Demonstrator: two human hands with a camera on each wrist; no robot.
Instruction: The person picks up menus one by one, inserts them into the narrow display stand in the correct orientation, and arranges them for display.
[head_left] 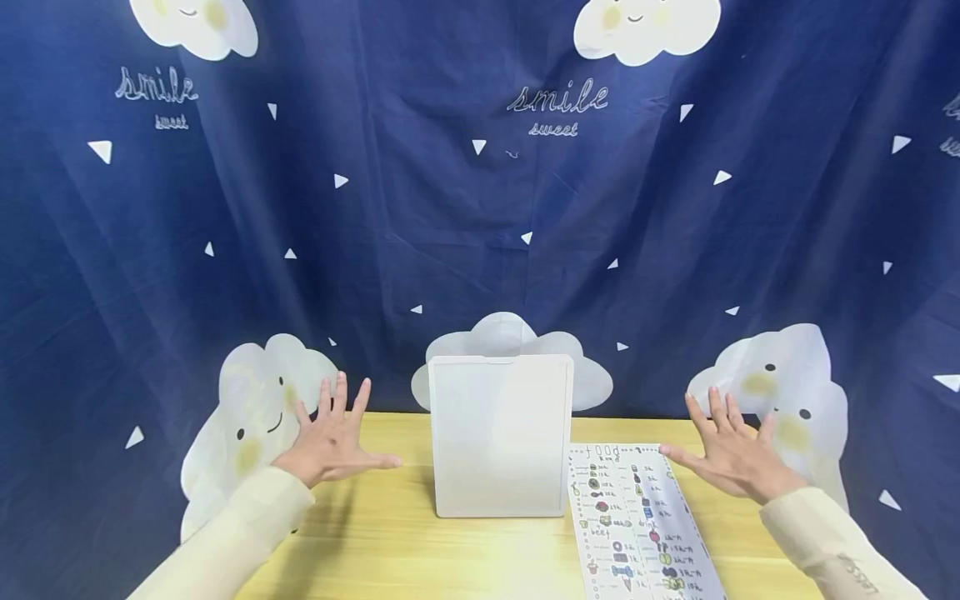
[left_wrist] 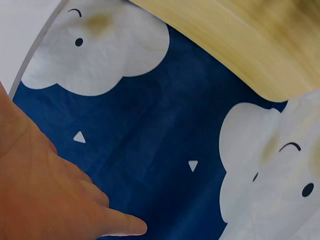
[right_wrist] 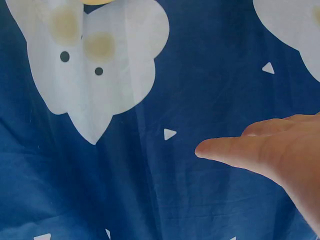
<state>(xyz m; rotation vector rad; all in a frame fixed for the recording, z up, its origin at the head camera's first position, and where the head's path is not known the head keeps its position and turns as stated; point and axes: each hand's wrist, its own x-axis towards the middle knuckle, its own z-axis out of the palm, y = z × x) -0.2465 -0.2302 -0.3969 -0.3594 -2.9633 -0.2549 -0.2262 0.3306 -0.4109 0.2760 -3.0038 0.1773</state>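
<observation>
My left hand (head_left: 335,440) is held up over the left part of the table, fingers spread and thumb pointing right, holding nothing. On the other side my right hand (head_left: 731,454) is raised the same way, its thumb overlapping the top right corner of a paper sheet (head_left: 637,521) in the head view. The sheet has handwritten words, prices and small coloured drawings under the heading "food". Between the hands a white rectangular board (head_left: 501,437) stands upright, with a thin frame and a small notch at its top edge. It overlaps the sheet's left edge.
A light wooden table (head_left: 390,550) spans the lower middle of the head view. Right behind it hangs a dark blue curtain (head_left: 450,208) printed with white clouds, triangles and the words "smile sweet". Light sleeves cover both forearms.
</observation>
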